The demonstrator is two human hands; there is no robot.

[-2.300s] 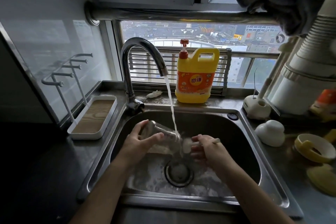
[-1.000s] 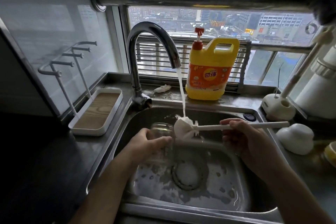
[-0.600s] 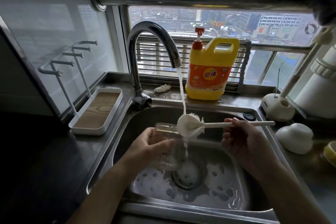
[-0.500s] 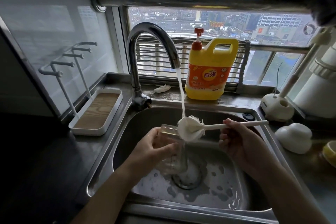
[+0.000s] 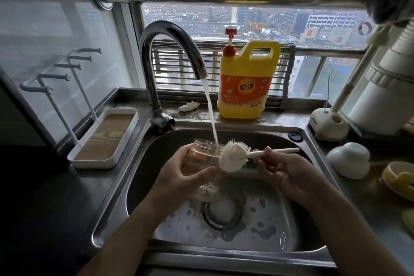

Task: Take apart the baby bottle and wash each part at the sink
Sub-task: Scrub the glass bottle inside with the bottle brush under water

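Just changed: we have brought the bottle [image 5: 206, 152] upright, mouth up, beneath the stream [image 5: 210, 114]. Half a second ago the water struck the brush [image 5: 234, 155]; now it drops straight into the open mouth, and the brush head sits at 3 o'clock of the rim, touching it or nearly so.
Meaning for the wash: we judge the scrubbing of this part finished and its rinse begun; the remaining parts are not yet washed.
Our left hand [image 5: 181, 177]: wrapped round the bottle's middle, holding it above the drain [image 5: 221, 210] near the sink's centre.
Our right hand [image 5: 284, 172]: fingers curled, pinching the brush's thin handle, which points toward 3 o'clock.
Bottle: clear, hard, a wide-mouthed cylinder with printed measure marks down its side; wet, so probably slippery.
Brush: white rounded head, short bristles sticking out all round, a straight pale stick for a handle.
Sink [image 5: 257, 139]: dull steel, rounded corners, foam patches on the floor around the drain ring.
Tap [image 5: 170, 36]: polished curved neck rising at 11 o'clock of the sink.
Counter at 3 o'clock: a smooth white dome [image 5: 348, 160] and a yellow ring [image 5: 398, 180], well apart from the bowl; we take them for the cap and collar, though we cannot be sure.
Ledge at 12 o'clock: a yellow plastic soap jug [image 5: 246, 83] with a red pump.
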